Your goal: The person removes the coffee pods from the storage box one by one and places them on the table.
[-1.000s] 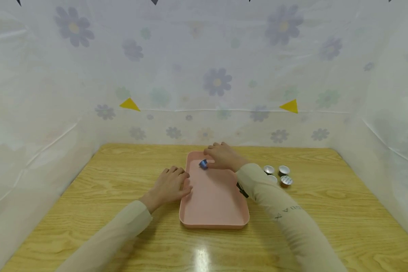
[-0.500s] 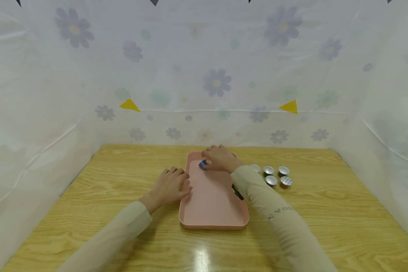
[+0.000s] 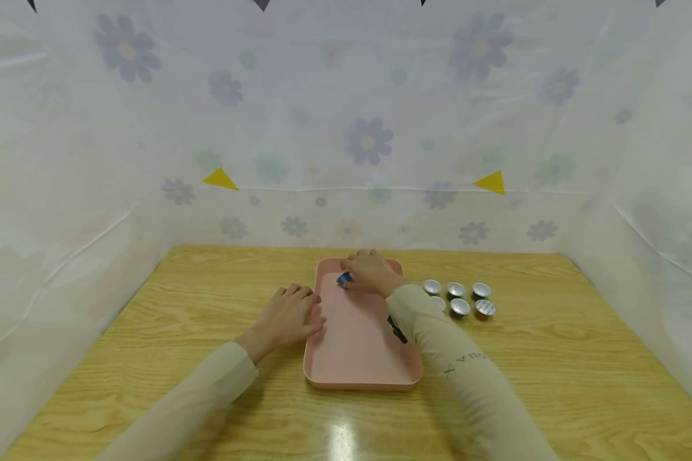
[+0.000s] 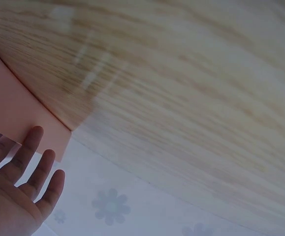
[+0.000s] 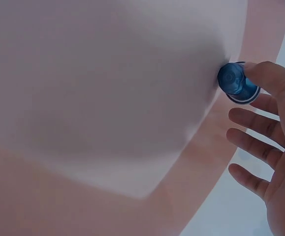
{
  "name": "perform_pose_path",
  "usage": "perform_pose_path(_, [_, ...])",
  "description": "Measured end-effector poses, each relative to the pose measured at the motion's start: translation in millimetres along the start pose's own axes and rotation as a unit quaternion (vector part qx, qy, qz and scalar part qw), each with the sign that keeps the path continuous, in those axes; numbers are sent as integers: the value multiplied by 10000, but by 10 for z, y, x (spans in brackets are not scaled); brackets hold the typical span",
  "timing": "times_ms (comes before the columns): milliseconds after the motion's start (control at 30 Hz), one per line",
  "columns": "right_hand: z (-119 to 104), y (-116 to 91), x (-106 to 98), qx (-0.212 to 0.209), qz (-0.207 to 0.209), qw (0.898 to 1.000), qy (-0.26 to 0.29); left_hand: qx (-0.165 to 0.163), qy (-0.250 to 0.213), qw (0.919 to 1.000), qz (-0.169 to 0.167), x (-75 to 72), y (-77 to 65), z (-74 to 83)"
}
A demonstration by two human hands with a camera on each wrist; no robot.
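Observation:
A pink tray (image 3: 360,349) lies lengthwise on the wooden table. Near its far left corner sits a small blue coffee capsule (image 3: 343,280), tilted on its side. My right hand (image 3: 371,273) reaches over the far end of the tray. In the right wrist view, its thumb and index finger pinch the blue coffee capsule (image 5: 236,81) by the rim, while the other fingers stay spread. My left hand (image 3: 288,315) rests at the tray's left side with relaxed fingers. In the left wrist view, the fingertips of this hand (image 4: 14,196) are against the tray's outer wall (image 4: 29,115).
Right of the tray stand several coffee capsules with silver lids (image 3: 459,308) in two rows, one (image 3: 485,309) with a striped lid. My right sleeve (image 3: 444,339) partly covers the nearest. Behind the table hangs a pale flowered curtain (image 3: 288,128).
My right hand has shifted slightly left and nearer, closing its thumb and finger on the blue coffee capsule. More silver-lidded capsules show beside the sleeve. The left hand has stayed put.

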State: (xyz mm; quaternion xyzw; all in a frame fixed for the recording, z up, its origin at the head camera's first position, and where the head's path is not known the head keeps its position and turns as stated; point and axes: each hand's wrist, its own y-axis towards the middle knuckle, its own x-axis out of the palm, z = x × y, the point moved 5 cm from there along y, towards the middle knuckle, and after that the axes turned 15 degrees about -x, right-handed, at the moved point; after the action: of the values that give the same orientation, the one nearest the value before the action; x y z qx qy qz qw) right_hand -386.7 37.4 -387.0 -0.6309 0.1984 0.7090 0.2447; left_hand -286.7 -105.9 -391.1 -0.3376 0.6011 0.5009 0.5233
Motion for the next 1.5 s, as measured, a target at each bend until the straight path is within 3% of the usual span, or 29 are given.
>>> perform_pose_path(400, [-73,-35,15,-175,381,9990,121,-31,-54,10000,-71,22,-7,-4])
perform_pose_path(733, [-85,-10,65,-101,171,9998,-41,-30,-56,9999,-84,13,-11,4])
perform_pose_path(1200, [-136,-21,29,-238,277,9990,257,-8,-35,9999,-100,-1,9,1])
perform_pose_path(1500, [-152,-4,48,-239,249,9993,159,-10,-37,9999,-102,10,1,-12])
